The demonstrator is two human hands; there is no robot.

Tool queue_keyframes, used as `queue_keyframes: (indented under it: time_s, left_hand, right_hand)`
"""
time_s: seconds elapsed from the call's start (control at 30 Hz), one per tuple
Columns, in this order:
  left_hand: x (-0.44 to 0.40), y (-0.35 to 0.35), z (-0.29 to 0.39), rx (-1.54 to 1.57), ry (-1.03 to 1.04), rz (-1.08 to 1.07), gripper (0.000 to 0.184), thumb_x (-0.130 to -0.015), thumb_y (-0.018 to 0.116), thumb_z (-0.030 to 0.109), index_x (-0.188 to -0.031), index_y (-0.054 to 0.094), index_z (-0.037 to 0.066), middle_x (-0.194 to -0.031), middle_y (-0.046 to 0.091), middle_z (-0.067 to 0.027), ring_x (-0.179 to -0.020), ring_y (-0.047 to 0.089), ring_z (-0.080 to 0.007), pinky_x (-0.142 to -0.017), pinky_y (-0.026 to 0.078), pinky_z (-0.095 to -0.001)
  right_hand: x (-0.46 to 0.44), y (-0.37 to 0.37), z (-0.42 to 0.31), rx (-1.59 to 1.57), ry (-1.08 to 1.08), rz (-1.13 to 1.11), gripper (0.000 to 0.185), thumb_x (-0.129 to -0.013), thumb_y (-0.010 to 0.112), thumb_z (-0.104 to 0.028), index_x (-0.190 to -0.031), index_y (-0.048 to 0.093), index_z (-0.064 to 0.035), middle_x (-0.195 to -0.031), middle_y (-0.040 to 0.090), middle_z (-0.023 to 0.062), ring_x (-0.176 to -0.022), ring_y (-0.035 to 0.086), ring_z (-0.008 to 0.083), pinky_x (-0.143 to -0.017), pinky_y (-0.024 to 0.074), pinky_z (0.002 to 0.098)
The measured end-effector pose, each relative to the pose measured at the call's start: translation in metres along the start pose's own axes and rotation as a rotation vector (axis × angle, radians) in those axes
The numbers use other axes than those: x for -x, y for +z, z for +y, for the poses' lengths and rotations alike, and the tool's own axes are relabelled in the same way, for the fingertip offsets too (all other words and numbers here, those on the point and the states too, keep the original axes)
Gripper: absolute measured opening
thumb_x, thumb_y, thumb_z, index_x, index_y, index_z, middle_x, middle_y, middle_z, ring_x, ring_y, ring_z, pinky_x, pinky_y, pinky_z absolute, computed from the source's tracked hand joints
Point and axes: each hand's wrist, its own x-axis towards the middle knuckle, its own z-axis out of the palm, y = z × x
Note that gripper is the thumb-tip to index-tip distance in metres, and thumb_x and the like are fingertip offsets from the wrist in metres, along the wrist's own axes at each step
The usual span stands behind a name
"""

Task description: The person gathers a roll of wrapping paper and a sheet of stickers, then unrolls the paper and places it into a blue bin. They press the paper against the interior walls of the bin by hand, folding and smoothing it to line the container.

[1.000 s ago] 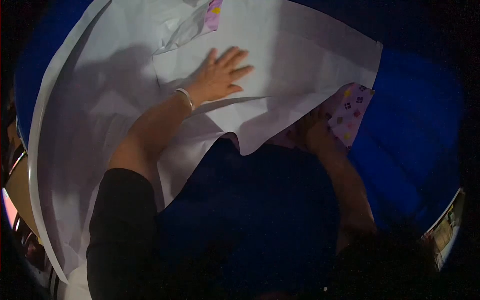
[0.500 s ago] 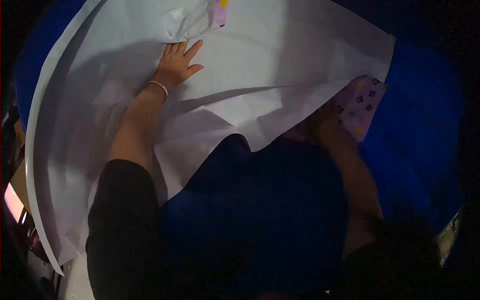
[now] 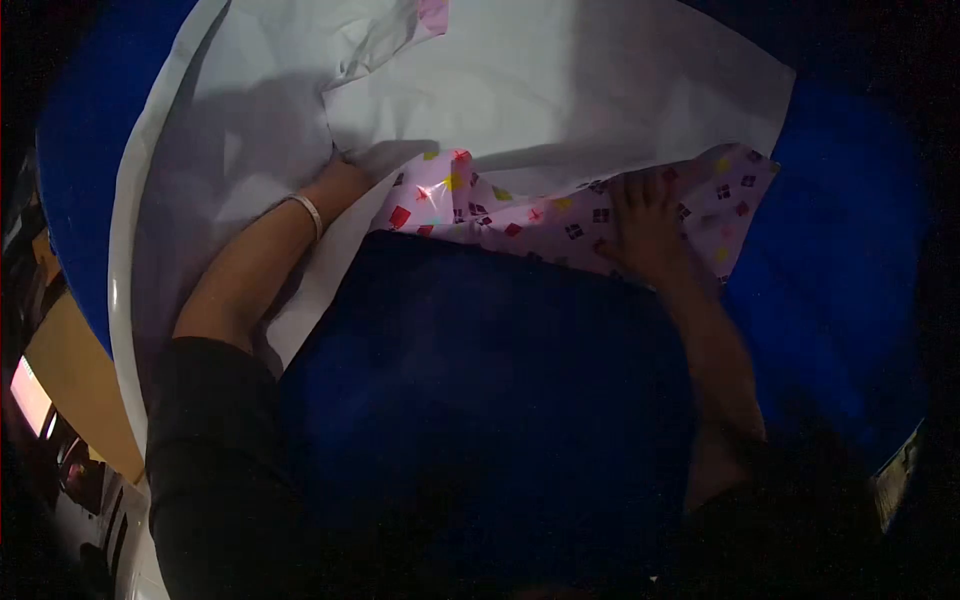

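A large white sheet (image 3: 480, 100) with a pink patterned side covers much of the blue surface. Along its near edge the pink side (image 3: 540, 220), with red, yellow and dark shapes, faces up in a strip. My left hand (image 3: 343, 183), with a band on the wrist, is at the left end of this strip, its fingers hidden by the sheet. On the right part of the strip lies my right hand (image 3: 645, 222), fingers spread and pressed on the pattern. A crumpled flap with a bit of pink (image 3: 433, 16) shows at the top.
Blue material (image 3: 810, 280) lies to the right and below the sheet. The sheet's pale curled edge (image 3: 122, 300) runs down the left side. Beyond it are a tan panel (image 3: 80, 370) and a bright pink-white object (image 3: 32, 397).
My left hand has moved down from the white sheet's middle to its near edge. More of the pink patterned side now shows between my hands. My right hand stays nearly in place.
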Motion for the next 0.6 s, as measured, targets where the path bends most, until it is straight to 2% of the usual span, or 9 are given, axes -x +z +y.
queue_keyframes:
  time_s: [0.13,0.2,0.23,0.27,0.33,0.47,0.53,0.57,0.6]
  left_hand:
    - [0.006,-0.006,-0.021,0.449,0.165,-0.146,0.035,-0.083,0.05,0.032,-0.109,0.062,0.012,-0.101,0.063,-0.0159,-0.092,0.062,-0.0324,-0.082,0.046,-0.0417]
    - [0.013,-0.001,-0.027,0.892,0.485,-0.23,0.036,-0.082,0.051,0.032,-0.109,0.062,0.011,-0.104,0.063,-0.0163,-0.095,0.061,-0.0323,-0.084,0.046,-0.0405]
    - [0.02,0.0,-0.024,1.159,0.669,-0.318,0.036,-0.082,0.052,0.032,-0.107,0.063,0.01,-0.105,0.063,-0.0164,-0.096,0.06,-0.0321,-0.085,0.045,-0.0398]
    - [0.023,0.009,-0.006,0.788,0.277,-0.215,0.037,-0.081,0.053,0.033,-0.108,0.063,0.009,-0.106,0.062,-0.0173,-0.098,0.06,-0.0319,-0.084,0.045,-0.04]
    - [0.023,0.009,0.013,0.403,-0.106,-0.112,0.038,-0.081,0.054,0.033,-0.108,0.063,0.009,-0.107,0.062,-0.0182,-0.099,0.059,-0.0317,-0.084,0.045,-0.0403]
    - [0.0,-0.026,-0.007,0.174,-0.102,-0.08,0.034,-0.083,0.053,0.029,-0.103,0.063,0.004,-0.096,0.063,-0.019,-0.089,0.062,-0.0294,-0.079,0.047,-0.0395]
    - [-0.011,-0.042,-0.004,0.066,-0.087,-0.069,0.033,-0.084,0.052,0.027,-0.101,0.063,0.001,-0.09,0.064,-0.0194,-0.084,0.063,-0.0282,-0.077,0.048,-0.0392]
    - [0.0,-0.087,0.016,0.057,-0.001,0.046,0.032,-0.084,0.051,0.028,-0.088,0.064,-0.001,-0.079,0.063,-0.0195,-0.074,0.063,-0.0298,-0.069,0.049,-0.041]
    - [0.015,-0.152,0.052,0.046,0.082,0.165,0.036,-0.083,0.051,0.029,-0.076,0.065,-0.003,-0.067,0.062,-0.0197,-0.063,0.063,-0.0313,-0.062,0.049,-0.0428]
  right_hand:
    - [0.002,-0.004,0.002,0.011,-0.068,0.003,0.085,-0.07,0.065,-0.05,-0.133,0.035,-0.0028,-0.137,0.032,0.0188,-0.13,0.023,0.0385,-0.102,0.0184,0.0611]
    - [0.0,-0.012,-0.002,0.075,-0.051,-0.162,0.083,-0.074,0.06,-0.054,-0.135,0.035,-0.0035,-0.137,0.034,0.0182,-0.13,0.024,0.0372,-0.103,0.0173,0.0596]
    - [-0.002,-0.009,-0.001,0.08,-0.065,-0.162,0.083,-0.074,0.06,-0.054,-0.135,0.035,-0.0035,-0.137,0.034,0.0182,-0.13,0.024,0.0372,-0.103,0.0173,0.0596]
    - [-0.002,-0.003,-0.001,0.09,-0.057,-0.137,0.083,-0.075,0.057,-0.056,-0.135,0.034,-0.0038,-0.138,0.034,0.0175,-0.131,0.024,0.0369,-0.103,0.017,0.0591]
    - [0.003,-0.004,-0.004,0.112,-0.028,-0.198,0.086,-0.077,0.051,-0.061,-0.138,0.03,-0.0044,-0.141,0.03,0.0178,-0.132,0.022,0.0366,-0.104,0.0142,0.0589]
    - [0.005,-0.008,-0.005,0.069,-0.001,-0.251,0.087,-0.077,0.048,-0.063,-0.139,0.029,-0.0042,-0.144,0.024,0.0177,-0.133,0.02,0.0358,-0.105,0.0131,0.0577]
    - [0.007,-0.012,-0.006,0.22,-0.034,-0.11,0.086,-0.077,0.049,-0.061,-0.139,0.028,-0.0051,-0.146,0.018,0.0168,-0.133,0.019,0.0359,-0.105,0.013,0.058]
    - [0.004,-0.016,-0.009,0.223,-0.038,-0.111,0.086,-0.077,0.049,-0.061,-0.139,0.028,-0.0051,-0.146,0.018,0.0168,-0.133,0.019,0.0359,-0.105,0.013,0.058]
    - [0.0,-0.018,-0.01,0.211,-0.029,-0.234,0.087,-0.079,0.048,-0.061,-0.141,0.022,-0.006,-0.147,0.013,0.019,-0.134,0.012,0.0386,-0.104,0.0101,0.0609]
